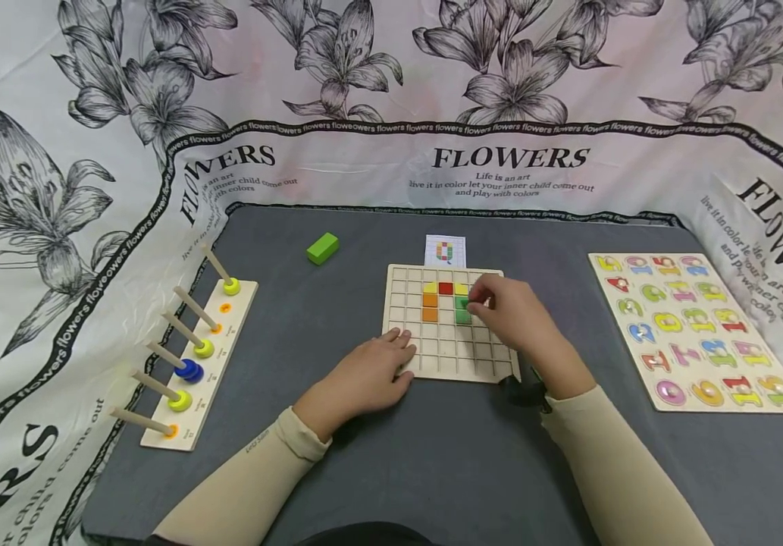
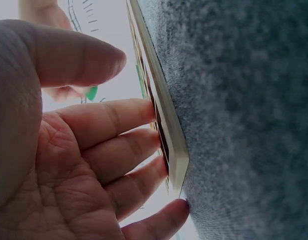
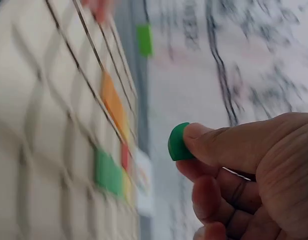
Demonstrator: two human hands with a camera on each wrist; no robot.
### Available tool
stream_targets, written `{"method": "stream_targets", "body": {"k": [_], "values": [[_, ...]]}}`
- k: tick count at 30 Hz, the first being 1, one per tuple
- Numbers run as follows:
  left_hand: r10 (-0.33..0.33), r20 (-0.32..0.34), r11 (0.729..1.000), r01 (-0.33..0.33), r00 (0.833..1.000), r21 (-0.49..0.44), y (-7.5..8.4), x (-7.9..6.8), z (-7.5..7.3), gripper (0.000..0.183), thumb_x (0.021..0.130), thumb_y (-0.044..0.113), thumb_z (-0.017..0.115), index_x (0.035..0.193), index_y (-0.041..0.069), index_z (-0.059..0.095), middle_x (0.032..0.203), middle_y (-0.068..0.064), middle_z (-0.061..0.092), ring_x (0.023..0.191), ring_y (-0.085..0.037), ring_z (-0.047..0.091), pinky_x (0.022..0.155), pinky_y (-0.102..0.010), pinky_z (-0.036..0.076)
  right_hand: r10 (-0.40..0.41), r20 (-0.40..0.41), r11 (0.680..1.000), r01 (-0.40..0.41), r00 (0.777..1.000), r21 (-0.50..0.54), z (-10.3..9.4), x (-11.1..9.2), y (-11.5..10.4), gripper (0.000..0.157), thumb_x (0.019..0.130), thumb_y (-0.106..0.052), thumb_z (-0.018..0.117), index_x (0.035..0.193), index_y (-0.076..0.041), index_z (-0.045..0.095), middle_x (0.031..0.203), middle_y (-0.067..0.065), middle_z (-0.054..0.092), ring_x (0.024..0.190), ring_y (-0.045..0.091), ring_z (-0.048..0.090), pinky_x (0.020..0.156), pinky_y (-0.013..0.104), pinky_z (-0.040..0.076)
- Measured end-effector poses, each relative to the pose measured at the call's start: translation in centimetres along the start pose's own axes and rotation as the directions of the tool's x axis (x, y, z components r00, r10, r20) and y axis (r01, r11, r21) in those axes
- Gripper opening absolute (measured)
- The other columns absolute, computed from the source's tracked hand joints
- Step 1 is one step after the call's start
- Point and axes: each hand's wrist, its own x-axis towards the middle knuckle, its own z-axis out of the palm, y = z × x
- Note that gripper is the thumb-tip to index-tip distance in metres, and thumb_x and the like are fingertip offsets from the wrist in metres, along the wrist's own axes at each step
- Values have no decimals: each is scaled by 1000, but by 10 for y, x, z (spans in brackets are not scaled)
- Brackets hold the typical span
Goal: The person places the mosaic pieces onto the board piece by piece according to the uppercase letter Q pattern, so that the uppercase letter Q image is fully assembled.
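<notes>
A wooden grid board (image 1: 446, 368) lies in front of me. My left hand (image 1: 367, 375), fingers extended, rests on its near left edge; in the left wrist view the fingertips (image 2: 148, 111) touch the rim. Between thumb and index finger my right hand (image 1: 514, 315) pinches a small green tile with one rounded side (image 3: 177, 142), held above the board. The grid holds a red tile (image 1: 446, 288) between two yellow ones, orange tiles (image 1: 430, 315) below on the left and green tiles (image 1: 462, 317) below on the right.
Behind the board lies a pattern card (image 1: 445, 246) with a coloured Q-like shape. A green block (image 1: 323, 249) is at the back left. To the left stands a peg board (image 1: 189, 421) with rings; to the right lies a puzzle board (image 1: 694, 334) with colourful pieces.
</notes>
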Motion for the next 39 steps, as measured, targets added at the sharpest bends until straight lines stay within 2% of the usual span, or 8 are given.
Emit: {"method": "stream_targets", "body": {"k": [6, 11, 15, 21, 29, 39], "values": [[-1, 0, 1000, 1, 1000, 9, -1, 2, 1, 52, 112, 31, 59, 158, 6, 59, 171, -15, 45, 164, -33, 36, 131, -57, 38, -43, 93, 999, 40, 995, 37, 46, 17, -21, 6, 103, -18, 78, 104, -14, 74, 100, 4, 77, 81, 21, 64, 74, 39, 53], [0, 1, 1000, 0, 1000, 12, -1, 2, 0, 52, 112, 31, 59, 158, 6, 59, 171, -15, 46, 164, -33, 36, 131, -56, 38, -22, 83, 999, 19, 996, 37, 64, 20, -23, 7, 101, -17, 80, 100, -14, 73, 96, 3, 76, 84, 20, 67, 77, 40, 55], [3, 1, 1000, -3, 1000, 14, -1, 2, 1, 52, 111, 31, 60, 157, 6, 59, 171, -15, 45, 164, -32, 36, 131, -56, 38, 0, 66, 999, -2, 998, 38, 67, 19, -21, 9, 100, -19, 81, 99, -15, 74, 95, 3, 77, 84, 20, 68, 77, 40, 56], [1, 2, 1000, -1, 1000, 11, -1, 2, 2, 52, 111, 30, 60, 157, 6, 59, 171, -15, 45, 164, -32, 36, 131, -56, 38, 29, 83, 999, -31, 996, 24, 65, 17, -21, 10, 101, -20, 81, 100, -13, 75, 94, 4, 75, 83, 21, 67, 78, 42, 57], [3, -10, 1000, -3, 1000, 9, -1, 1, 1, 51, 112, 30, 60, 157, 6, 60, 171, -15, 46, 164, -32, 37, 131, -55, 38, -1, 83, 999, 5, 997, -46, 65, 17, -22, 9, 101, -17, 79, 98, -8, 78, 89, 6, 73, 82, 21, 65, 79, 43, 57], [7, -7, 1000, -7, 1000, 11, -2, 1, 0, 52, 112, 31, 59, 157, 5, 59, 171, -15, 46, 164, -32, 37, 131, -56, 38, -5, 115, 999, 9, 993, -37, 63, 14, -26, 8, 99, -15, 81, 99, -7, 79, 91, 6, 75, 84, 21, 67, 82, 44, 60]]}}
